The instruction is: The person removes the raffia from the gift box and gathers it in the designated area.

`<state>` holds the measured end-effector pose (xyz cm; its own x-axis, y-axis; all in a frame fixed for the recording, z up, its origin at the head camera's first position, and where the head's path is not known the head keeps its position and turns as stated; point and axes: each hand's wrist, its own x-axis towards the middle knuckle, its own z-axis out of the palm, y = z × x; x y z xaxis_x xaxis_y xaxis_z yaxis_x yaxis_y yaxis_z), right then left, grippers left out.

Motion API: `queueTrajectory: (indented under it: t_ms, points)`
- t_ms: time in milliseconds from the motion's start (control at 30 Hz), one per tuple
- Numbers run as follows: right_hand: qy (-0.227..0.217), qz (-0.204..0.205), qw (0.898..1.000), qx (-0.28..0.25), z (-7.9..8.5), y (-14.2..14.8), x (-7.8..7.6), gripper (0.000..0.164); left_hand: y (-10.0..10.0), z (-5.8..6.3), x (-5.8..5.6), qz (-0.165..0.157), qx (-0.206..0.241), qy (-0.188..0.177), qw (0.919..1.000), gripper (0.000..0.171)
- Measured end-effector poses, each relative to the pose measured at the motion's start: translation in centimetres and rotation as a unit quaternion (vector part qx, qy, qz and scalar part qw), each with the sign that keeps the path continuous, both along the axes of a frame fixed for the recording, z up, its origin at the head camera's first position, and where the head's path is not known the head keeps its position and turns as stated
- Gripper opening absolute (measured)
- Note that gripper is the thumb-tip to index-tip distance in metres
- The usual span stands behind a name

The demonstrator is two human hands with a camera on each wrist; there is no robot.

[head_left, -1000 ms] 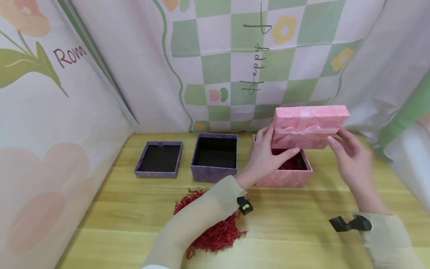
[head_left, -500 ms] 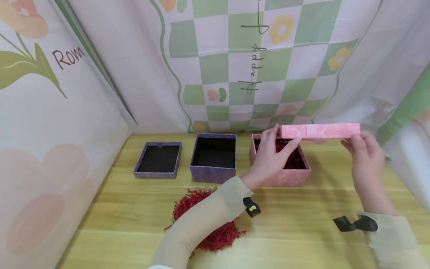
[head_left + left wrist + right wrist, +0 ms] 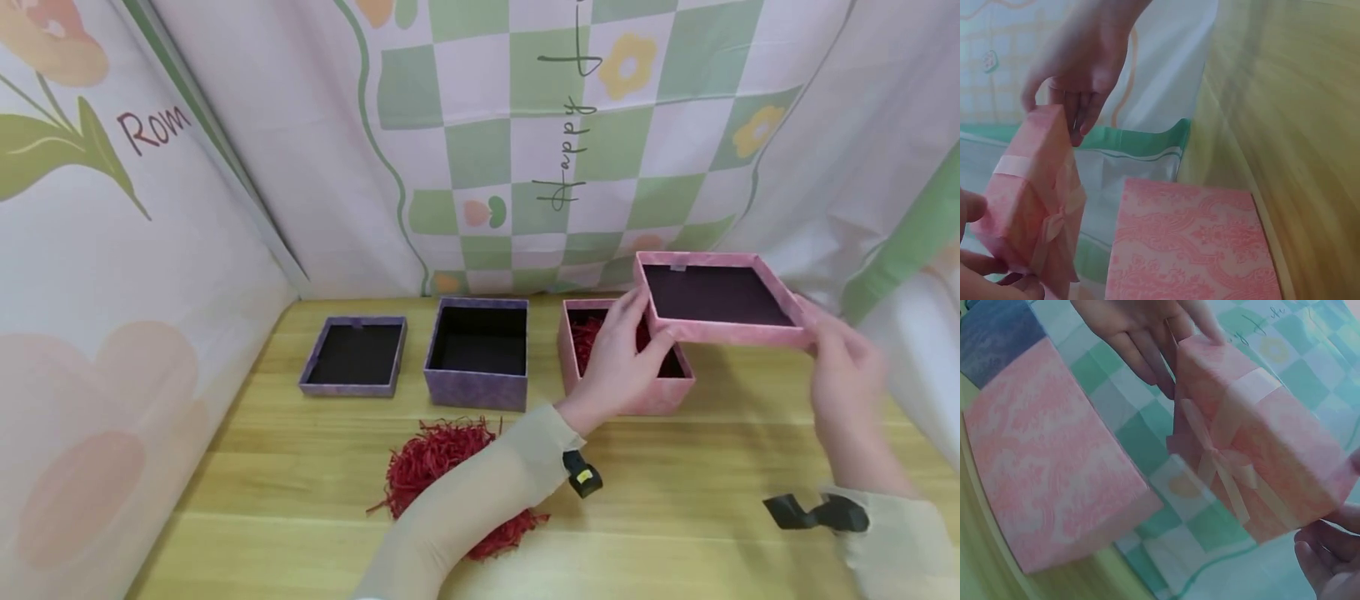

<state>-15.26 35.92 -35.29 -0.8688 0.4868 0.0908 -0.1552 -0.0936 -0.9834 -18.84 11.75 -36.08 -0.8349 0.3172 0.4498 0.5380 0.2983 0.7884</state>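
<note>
Both hands hold a pink box lid (image 3: 727,333) in the air, its dark inside facing up toward the head camera. My left hand (image 3: 618,358) grips the lid's left end, and my right hand (image 3: 847,383) grips its right end. A ribbon bow (image 3: 1225,462) shows on the lid's outer face in the right wrist view. Under and left of the lid stands the pink box (image 3: 637,398), uncovered, with red shredded paper (image 3: 585,337) inside. The left hand and lid hide part of this box.
A purple box (image 3: 476,390) with a dark inside stands left of the pink one. Farther left lies a purple lid (image 3: 352,390), inside up. A loose pile of red shredded paper (image 3: 431,458) lies in front, partly behind the left forearm. Curtains (image 3: 480,150) hang behind the wooden table (image 3: 300,483).
The pink lid has turned over, from its bow side showing to its dark inside facing up. Both hands have shifted rightward with it.
</note>
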Motion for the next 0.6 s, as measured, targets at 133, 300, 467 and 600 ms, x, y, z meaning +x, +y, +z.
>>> queueTrajectory:
  t_ms: [133,300,467,600]
  points:
    - [-0.06,0.013,0.995,0.084,-0.3,1.4,0.7,0.037,0.7,-0.2,0.4,-0.028,-0.03,0.004,0.9992,0.072]
    - [-0.122,0.003,0.975,0.187,-0.7,3.4,1.5,0.046,1.8,-0.1,1.4,-0.074,-0.065,-0.042,0.9943,0.099]
    - [-0.102,0.007,0.978,0.181,-1.2,5.5,2.3,0.046,3.2,0.0,2.4,-0.121,-0.019,-0.089,0.9885,0.102]
    - [-0.014,0.021,0.996,0.085,-1.9,7.3,2.5,0.037,4.3,-0.6,2.8,-0.127,-0.025,-0.084,0.988,0.083]
